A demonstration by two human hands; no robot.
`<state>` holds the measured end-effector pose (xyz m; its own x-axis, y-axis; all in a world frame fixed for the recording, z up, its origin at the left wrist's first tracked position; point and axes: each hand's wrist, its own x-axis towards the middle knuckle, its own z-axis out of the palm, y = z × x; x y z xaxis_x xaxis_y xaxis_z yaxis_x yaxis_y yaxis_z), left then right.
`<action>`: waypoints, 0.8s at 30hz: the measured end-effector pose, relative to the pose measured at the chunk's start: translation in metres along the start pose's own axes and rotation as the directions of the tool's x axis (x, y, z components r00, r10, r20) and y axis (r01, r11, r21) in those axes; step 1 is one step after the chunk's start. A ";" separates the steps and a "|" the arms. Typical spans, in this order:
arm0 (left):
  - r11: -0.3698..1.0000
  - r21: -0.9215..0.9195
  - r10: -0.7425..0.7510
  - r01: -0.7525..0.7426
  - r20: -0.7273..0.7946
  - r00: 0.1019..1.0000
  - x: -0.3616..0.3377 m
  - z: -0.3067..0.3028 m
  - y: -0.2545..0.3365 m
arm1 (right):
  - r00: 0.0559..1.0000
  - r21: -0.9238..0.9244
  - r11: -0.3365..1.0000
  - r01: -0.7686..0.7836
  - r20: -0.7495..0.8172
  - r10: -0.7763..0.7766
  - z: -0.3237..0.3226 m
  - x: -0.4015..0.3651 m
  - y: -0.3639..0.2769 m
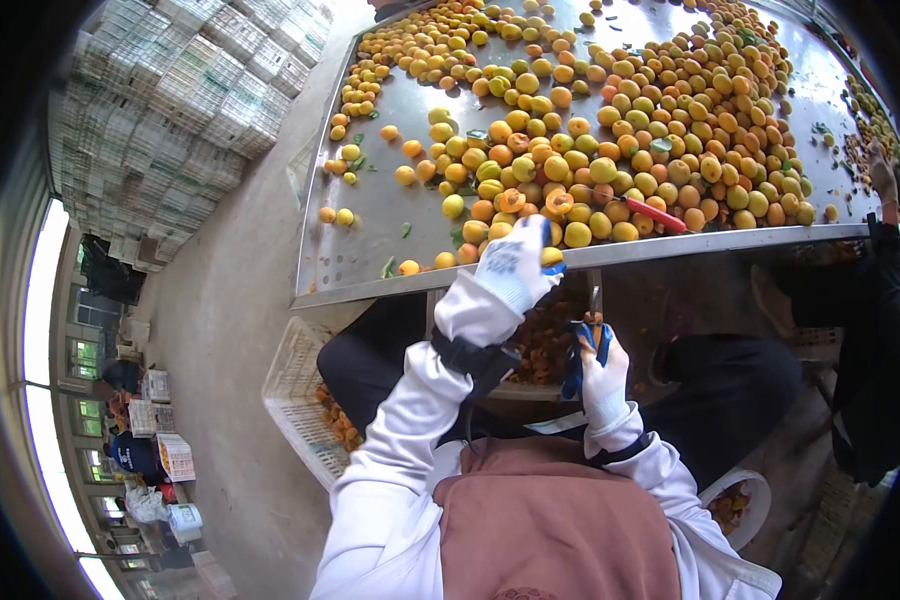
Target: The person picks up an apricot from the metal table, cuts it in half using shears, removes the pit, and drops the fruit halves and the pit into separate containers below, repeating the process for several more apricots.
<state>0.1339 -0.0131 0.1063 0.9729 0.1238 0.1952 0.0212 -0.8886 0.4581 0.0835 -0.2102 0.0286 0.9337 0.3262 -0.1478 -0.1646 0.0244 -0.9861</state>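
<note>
The white-gloved left hand (515, 265) curls closed around a round yellow apricot (552, 257) at the near edge of the grey metal table (370, 250), beside the heap of orange-yellow apricots (620, 130). Below the table edge, the white-gloved right hand (605, 375) grips a small blue-handled knife (582, 345), blade up

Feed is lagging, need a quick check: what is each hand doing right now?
Left hand: closed on an apricot at the table edge.
Right hand: closed on a blue-handled tool.
</note>
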 end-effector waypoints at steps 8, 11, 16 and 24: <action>-0.076 -0.964 -0.388 0.253 0.263 0.883 -0.091 -0.003 0.005 | 0.940 -0.149 0.957 0.251 0.275 -0.203 0.013 -0.016 -0.019; -0.381 -0.888 -0.378 0.258 0.404 0.833 -0.105 0.006 0.003 | 0.921 -0.262 0.937 0.230 0.369 -0.123 0.021 -0.016 -0.015; -0.299 -0.912 -0.531 0.282 0.404 0.745 -0.109 0.015 0.008 | 0.918 -0.370 0.907 0.203 0.395 -0.044 0.028 -0.015 -0.017; -0.233 -0.928 -0.623 0.292 0.373 0.688 -0.114 0.024 0.008 | 0.905 -0.525 0.822 0.219 0.424 0.029 0.029 -0.016 -0.019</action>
<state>0.0290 -0.0448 0.0670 0.7417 0.4739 -0.4747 0.0656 0.6531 0.7544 0.0628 -0.1880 0.0523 0.7057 0.6966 -0.1298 0.2364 -0.4042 -0.8836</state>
